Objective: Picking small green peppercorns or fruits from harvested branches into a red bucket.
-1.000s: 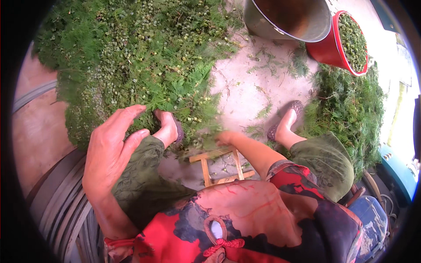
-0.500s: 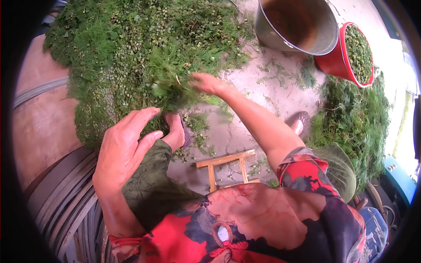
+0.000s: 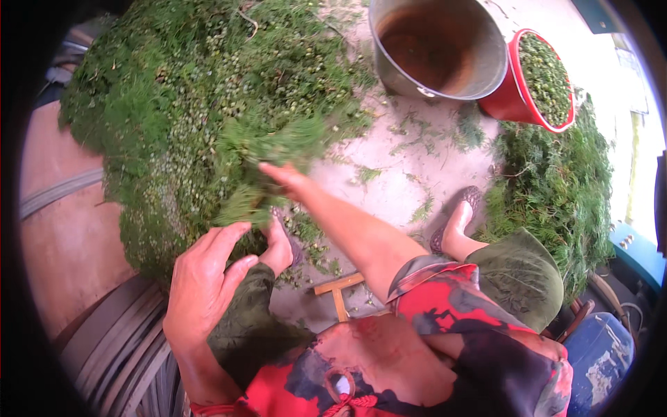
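Observation:
A large heap of feathery green conifer sprigs [image 3: 132, 118], mixed with many small pale-green cones, lies in front of me to the left. My right hand [image 3: 283, 179] reaches across to its near edge. It appears closed on a bunch of green sprigs [image 3: 292, 139], whose leafy ends blur with motion; the fingers are partly hidden among them. Closer to me, my left hand [image 3: 205, 281] hovers above my left knee, holding nothing. Its fingers are stretched out and its thumb stands apart.
A big grey metal bucket [image 3: 389, 66] with a rusty inside stands at the far right. Beside it is a red bucket [image 3: 511, 94] full of cones. More sprigs [image 3: 549, 187] are piled at right. A small wooden stool [image 3: 338, 285] stands between my legs; curved strips [image 3: 125, 340] lie at left.
My right hand has swung left and nearer to me, and the sprigs have moved with it. My left hand has shifted slightly down and right in the picture, keeping its shape.

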Available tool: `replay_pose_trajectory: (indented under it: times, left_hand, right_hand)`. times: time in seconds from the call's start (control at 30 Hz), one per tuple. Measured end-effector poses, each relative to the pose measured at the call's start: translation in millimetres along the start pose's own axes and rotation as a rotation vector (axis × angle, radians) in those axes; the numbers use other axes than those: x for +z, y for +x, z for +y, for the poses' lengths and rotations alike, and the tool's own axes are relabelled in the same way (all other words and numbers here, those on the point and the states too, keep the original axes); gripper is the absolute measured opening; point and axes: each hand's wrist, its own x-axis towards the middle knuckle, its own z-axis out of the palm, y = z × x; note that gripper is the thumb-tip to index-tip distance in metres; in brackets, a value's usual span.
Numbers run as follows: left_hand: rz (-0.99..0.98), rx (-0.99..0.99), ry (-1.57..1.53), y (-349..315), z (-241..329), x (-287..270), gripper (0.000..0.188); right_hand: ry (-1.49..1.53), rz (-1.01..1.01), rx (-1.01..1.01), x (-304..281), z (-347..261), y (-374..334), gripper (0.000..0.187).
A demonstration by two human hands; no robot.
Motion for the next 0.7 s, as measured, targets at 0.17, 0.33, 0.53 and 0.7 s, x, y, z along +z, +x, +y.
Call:
replay_pose_trajectory:
  times: [0.17,0.33,0.53,0.7]
  left_hand:
    - [-0.001,-0.01,0.005,2,-1,-2,0.033]
    - [0.012,-0.009,0.042,-4,-3,-6,0.033]
    - [-0.019,0.043,0.024,10,9,3,0.032]
    - [-0.099,0.048,0.065,4,1,5,0.035]
  right_hand:
    - [-0.762,-0.165,-0.431,39,-64,-15,0.055]
    - [-0.776,0.73,-0.447,-148,-113,-71,0.037]
    - [-1.402,0.933,-0.201,-140,-97,-64,0.056]
    - [-1.047,0.604,-0.525,-91,-123,-46,0.055]
